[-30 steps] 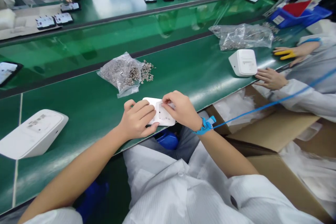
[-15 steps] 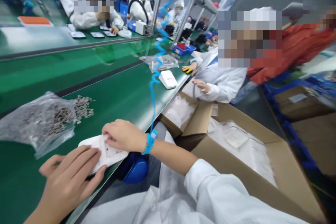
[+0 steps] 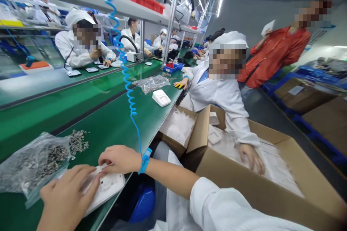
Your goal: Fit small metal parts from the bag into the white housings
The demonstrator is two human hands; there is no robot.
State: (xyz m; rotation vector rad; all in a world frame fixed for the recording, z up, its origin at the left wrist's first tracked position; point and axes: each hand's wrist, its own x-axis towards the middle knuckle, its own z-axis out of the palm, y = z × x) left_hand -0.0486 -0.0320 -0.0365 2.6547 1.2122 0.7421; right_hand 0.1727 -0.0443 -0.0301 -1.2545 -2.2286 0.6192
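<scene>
A white plastic housing [image 3: 111,184] lies on the green bench near its front edge, its inner side with small holes facing up. My left hand [image 3: 69,193] grips its left part, fingers bent over the top and thumb across it. My right hand [image 3: 122,159], with a blue wrist strap [image 3: 145,160], has its fingers closed at the far edge of the housing, near my left fingertips. What lies under the fingers is hidden. Just beyond my left hand is a clear plastic bag [image 3: 32,168] of small metal parts, with a loose pile of small metal parts [image 3: 78,141] beside it.
A coiled blue cord [image 3: 129,94] hangs down to my wrist strap. Another white housing [image 3: 161,98] and a clear bag [image 3: 151,83] lie farther along the bench. To my right, a co-worker's hand [image 3: 251,157] reaches into an open cardboard box [image 3: 230,173].
The view has tilted up. My hands have drawn closer together on the housing. The co-worker's hand has moved into the cardboard box, where a white piece now shows.
</scene>
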